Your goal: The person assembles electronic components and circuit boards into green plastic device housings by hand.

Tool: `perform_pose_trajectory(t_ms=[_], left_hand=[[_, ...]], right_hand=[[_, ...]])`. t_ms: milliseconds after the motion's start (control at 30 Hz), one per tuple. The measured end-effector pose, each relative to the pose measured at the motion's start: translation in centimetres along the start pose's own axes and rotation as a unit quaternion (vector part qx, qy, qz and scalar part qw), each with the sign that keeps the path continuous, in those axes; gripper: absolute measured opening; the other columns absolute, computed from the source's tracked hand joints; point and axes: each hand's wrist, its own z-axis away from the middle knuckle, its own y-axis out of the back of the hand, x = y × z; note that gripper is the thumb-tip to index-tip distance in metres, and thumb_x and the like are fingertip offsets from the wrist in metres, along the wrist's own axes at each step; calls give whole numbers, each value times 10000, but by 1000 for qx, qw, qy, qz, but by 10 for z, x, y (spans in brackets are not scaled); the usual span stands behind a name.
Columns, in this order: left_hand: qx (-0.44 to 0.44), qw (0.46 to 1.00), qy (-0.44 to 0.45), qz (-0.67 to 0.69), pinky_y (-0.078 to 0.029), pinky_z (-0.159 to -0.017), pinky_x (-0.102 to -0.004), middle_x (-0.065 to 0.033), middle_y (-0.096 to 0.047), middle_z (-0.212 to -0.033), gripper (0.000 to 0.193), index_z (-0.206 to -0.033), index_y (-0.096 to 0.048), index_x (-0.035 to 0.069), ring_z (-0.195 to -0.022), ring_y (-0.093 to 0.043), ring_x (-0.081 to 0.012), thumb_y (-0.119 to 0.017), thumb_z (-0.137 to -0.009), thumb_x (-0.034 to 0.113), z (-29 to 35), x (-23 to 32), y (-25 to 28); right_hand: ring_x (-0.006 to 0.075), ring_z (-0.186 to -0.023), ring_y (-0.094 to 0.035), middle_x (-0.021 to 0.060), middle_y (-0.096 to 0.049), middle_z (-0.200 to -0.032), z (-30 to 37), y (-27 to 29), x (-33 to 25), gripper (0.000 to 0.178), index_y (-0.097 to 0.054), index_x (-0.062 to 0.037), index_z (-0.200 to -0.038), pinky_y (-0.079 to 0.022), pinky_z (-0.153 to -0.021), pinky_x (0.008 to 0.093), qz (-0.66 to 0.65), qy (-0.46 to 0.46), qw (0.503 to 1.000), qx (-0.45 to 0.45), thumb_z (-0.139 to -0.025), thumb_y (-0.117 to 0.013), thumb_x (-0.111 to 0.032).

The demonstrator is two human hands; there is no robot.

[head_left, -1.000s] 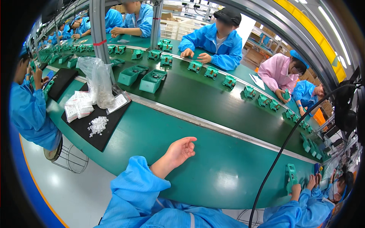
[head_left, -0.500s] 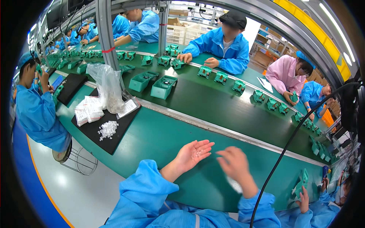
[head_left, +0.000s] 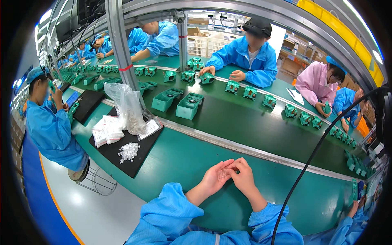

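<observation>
My left hand (head_left: 211, 181) is turned palm up above the green bench, fingers slightly curled. Small clear pieces (head_left: 223, 174) lie in its palm; their exact shape is too small to make out. Fingers of my right hand (head_left: 242, 176) are bent together and reach into that palm from the right, touching the pieces. Whether a piece sits between its fingertips is hidden. To the left, a pile of small whitish clear plastic pieces (head_left: 129, 152) rests on a black mat (head_left: 143, 157).
Beside the pile are a clear plastic bag (head_left: 130, 108) and white packets (head_left: 107, 130). Beyond a metal rail runs a dark green conveyor (head_left: 228, 116) with green housings (head_left: 190, 106). A black cable (head_left: 308, 159) hangs at right. Co-workers sit around the line.
My right hand has moved left and down onto my left palm, its fingers now bent together. Across the line, a co-worker's hand has lifted or tilted a green housing. The view has shifted slightly.
</observation>
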Motion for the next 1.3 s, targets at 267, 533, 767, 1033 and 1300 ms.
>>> perform_pose_trajectory(t_ms=[267,533,767,1033,1300], left_hand=[[21,998,28,-51,-392,-887,-302,-73,-530,-1000,272,-1048,-474,-2,-963,-504,-162,-385,-890,200,-4,-4,6],[37,993,-33,-107,-400,-866,-291,-88,-543,-939,145,-912,-535,-11,-920,-509,-162,-517,-826,104,-1,-2,5],[35,993,-41,-109,-404,-859,-289,-95,-546,-938,149,-909,-534,-10,-908,-516,-167,-521,-826,113,-3,-4,13],[38,994,-22,-100,-415,-845,-282,-80,-553,-930,106,-895,-549,9,-895,-522,-162,-513,-823,78,-1,-3,3],[23,983,-93,-157,-427,-814,-276,-80,-560,-938,146,-933,-551,-6,-868,-530,-155,-521,-819,80,-1,-4,10]], right_hand=[[116,-725,-468,9,-420,-872,-5,0,18,39,-587,-53,-737,-379,-596,228,-147,-40,987,44,-708,-609,-66],[109,-729,-484,21,-450,-874,-5,3,16,57,-569,-40,-740,-387,-549,214,-135,21,990,32,-703,-592,-4],[183,-696,-506,60,-480,-767,-6,4,18,127,-549,-31,-724,-419,-591,278,7,182,980,83,-636,-612,35],[202,-696,-499,59,-479,-750,-6,5,18,80,-538,-32,-706,-414,-576,284,-59,148,984,78,-664,-599,-2],[185,-696,-499,47,-478,-735,-6,2,22,59,-576,-59,-689,-410,-561,281,-50,150,983,94,-667,-621,-26]])
